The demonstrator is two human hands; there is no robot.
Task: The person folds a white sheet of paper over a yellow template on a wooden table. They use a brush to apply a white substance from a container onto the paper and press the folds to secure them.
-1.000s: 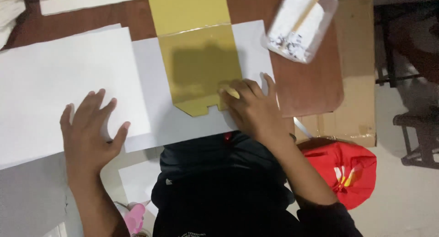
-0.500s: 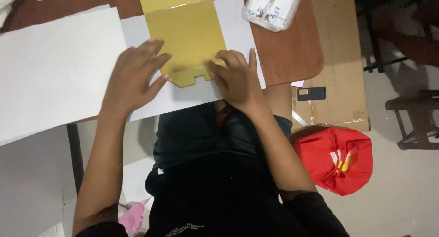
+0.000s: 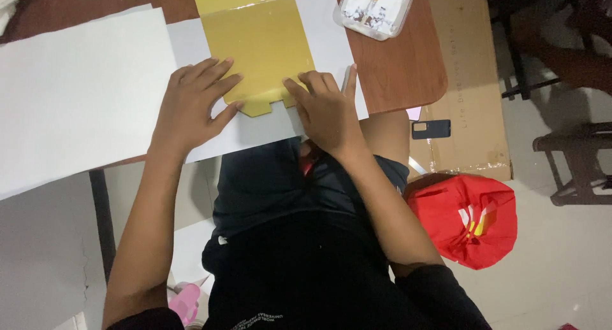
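Tabletop [image 3: 408, 75] — hands flat on yellow card [image 3: 258, 43]

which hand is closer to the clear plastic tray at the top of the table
Right. The right hand rests on the yellow card's lower right corner, below the clear plastic tray. The left hand lies across the card, farther away.

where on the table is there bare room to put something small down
The bare brown tabletop right of the white sheet, below the clear plastic tray, is free. The large white board at left is flat and unoccupied. The middle is crowded: the left hand and right hand press on the yellow card.
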